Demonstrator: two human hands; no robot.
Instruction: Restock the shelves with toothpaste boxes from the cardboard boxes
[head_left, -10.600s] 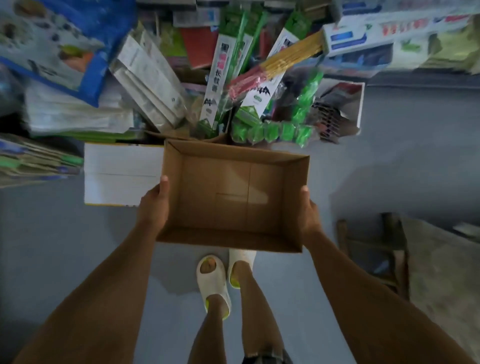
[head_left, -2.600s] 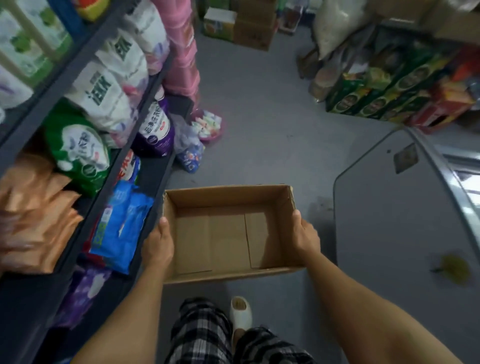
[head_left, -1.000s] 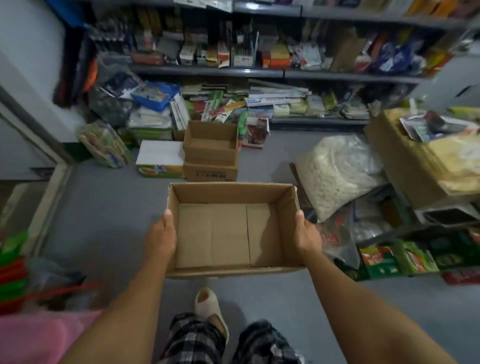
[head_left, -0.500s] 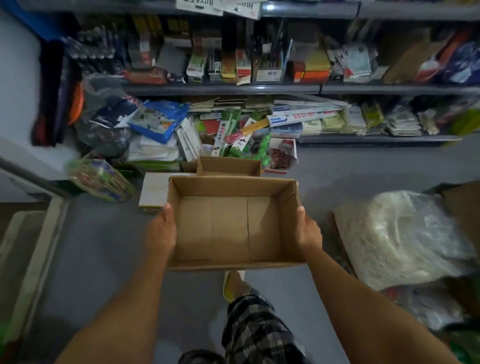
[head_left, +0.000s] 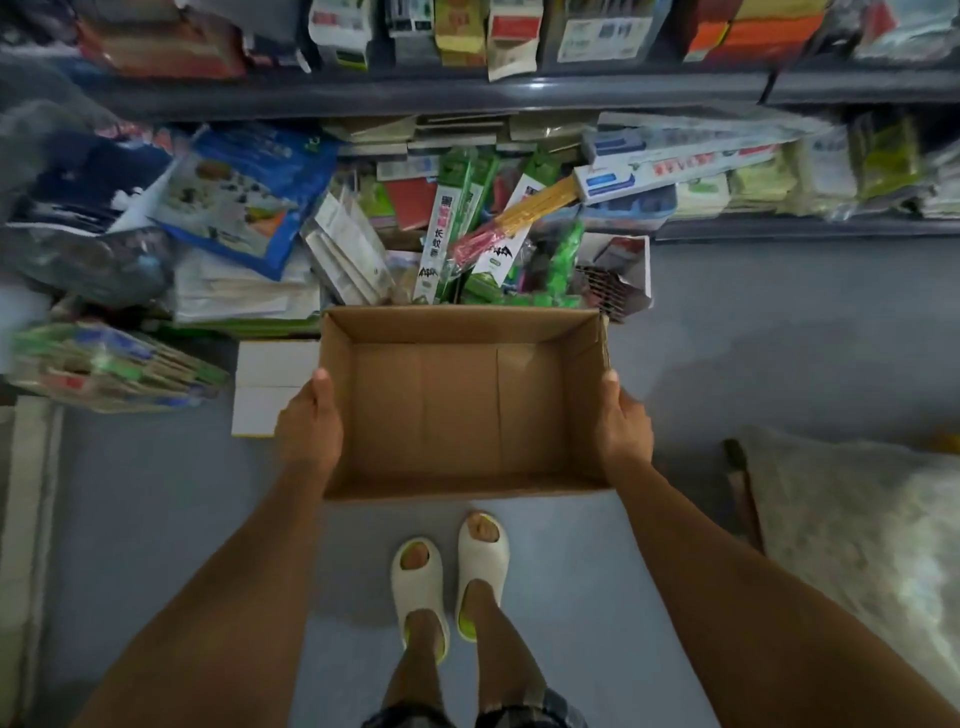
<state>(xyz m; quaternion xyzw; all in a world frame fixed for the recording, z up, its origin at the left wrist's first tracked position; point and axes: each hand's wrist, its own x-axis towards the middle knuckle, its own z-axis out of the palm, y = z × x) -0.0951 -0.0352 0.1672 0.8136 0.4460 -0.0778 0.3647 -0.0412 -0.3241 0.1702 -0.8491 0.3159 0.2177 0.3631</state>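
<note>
Inventory as I read it from the head view, left to right.

Item 1, at 9 o'clock: slumped stack of flat packets (head_left: 111, 364) on the floor, leaning against bagged goods. Contents too blurred to name.

Item 2, at 10 o'clock: white carton (head_left: 270, 387), lying on the floor just beside the carried box, partly hidden by the left hand.

Item 3, left hand (head_left: 310, 426): grip wrapped on the left wall of the cardboard box (head_left: 462, 405), thumb hooked over the rim, fingers out of sight beneath. I judge this a carrying hold; the thumb on top stops the box tipping.

Item 4, centre: the cardboard box, open-topped, held level above the floor and over the person's sandalled feet (head_left: 449, 577). Its bottom is bare; no toothpaste boxes show inside it, and I cannot pick any out with certainty on the shelves (head_left: 467, 91) at 12 o'clock. The loose heap of green packets (head_left: 467, 244) lies just past its far edge.

Item 5, right hand (head_left: 623, 431): grip mirrors the left, thumb over the right rim, palm against the wall. Two hands opposite each other keep a wide, light box square.

Item 6, at 3 o'clock: pale bulky sack (head_left: 857, 519) on the floor, well apart from the box.

Judgement: an emptied box, being disposed of or carried for refilling.
</note>
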